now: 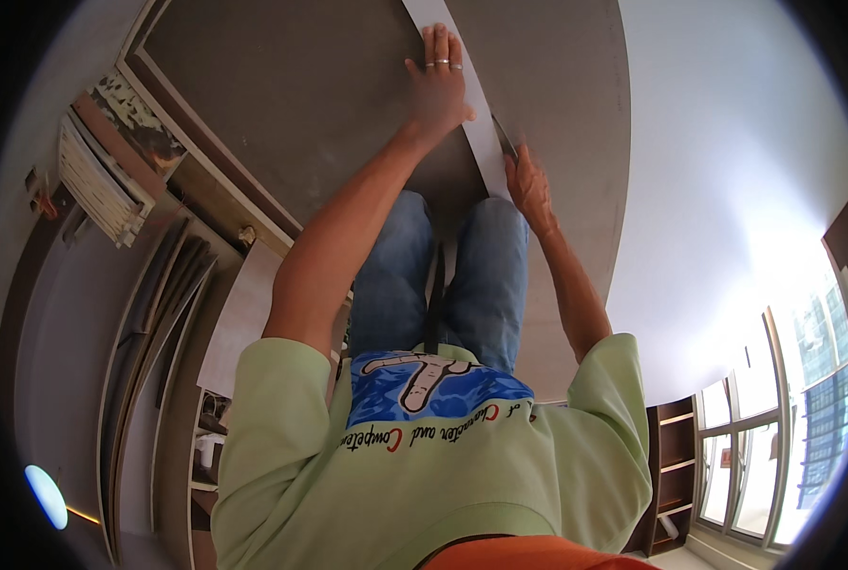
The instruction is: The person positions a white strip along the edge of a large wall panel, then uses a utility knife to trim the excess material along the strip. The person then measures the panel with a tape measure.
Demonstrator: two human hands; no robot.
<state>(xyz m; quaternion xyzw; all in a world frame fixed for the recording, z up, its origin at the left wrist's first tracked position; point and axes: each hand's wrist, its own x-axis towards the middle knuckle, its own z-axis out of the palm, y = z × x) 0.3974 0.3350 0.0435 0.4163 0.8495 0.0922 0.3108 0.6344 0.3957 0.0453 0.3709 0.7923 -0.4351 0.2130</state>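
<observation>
Strip of white material (485,157) is lying slantwise on a big dark grey board (281,104), near end right by the knees of the person's blue jeans (485,285). Left hand (438,93) is palm-down on it, three middle fingers stretched out side by side, little finger poking off to the left and thumb out to the right. Right hand (530,190) is lower down, just off the strip's right edge, fingers curled and clamped on a thin tool (504,133) that angles up along that edge. Can't really tell what kind of tool, tbh. Off left, some flat panels (162,304) lean together, and far right there's a bright window (756,456) beside a dark brown shelf (674,456).
</observation>
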